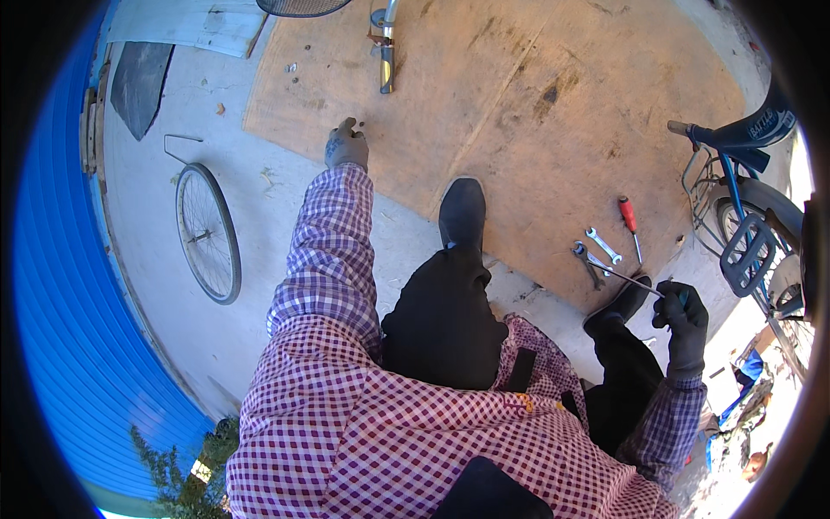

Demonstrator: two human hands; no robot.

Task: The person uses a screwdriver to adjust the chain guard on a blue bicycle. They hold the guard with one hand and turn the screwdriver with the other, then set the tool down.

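Note:
My left hand [347, 147], in a grey glove, reaches out over the near left edge of a brown wooden board [484, 112]. Its fingers are curled, and a tiny dark piece shows at their tips, too small to name. In a dark glove at the lower right, my right hand [684, 327] grips a screwdriver [629, 279] by its handle, of which a bit of teal shows. The long metal shaft points left, over my shoe. Beyond its tip lie a red-handled screwdriver [627, 211], an open-ended wrench [603, 246] and another dark metal tool [590, 263], partly overlapped by the shaft.
A loose bicycle wheel [208, 233] lies left on the concrete floor. At the right stands a blue bicycle [743, 199] with a black pedal. A silver bar with a yellow-and-black grip [386, 71] enters at the top. A blue corrugated wall [60, 285] bounds the left side.

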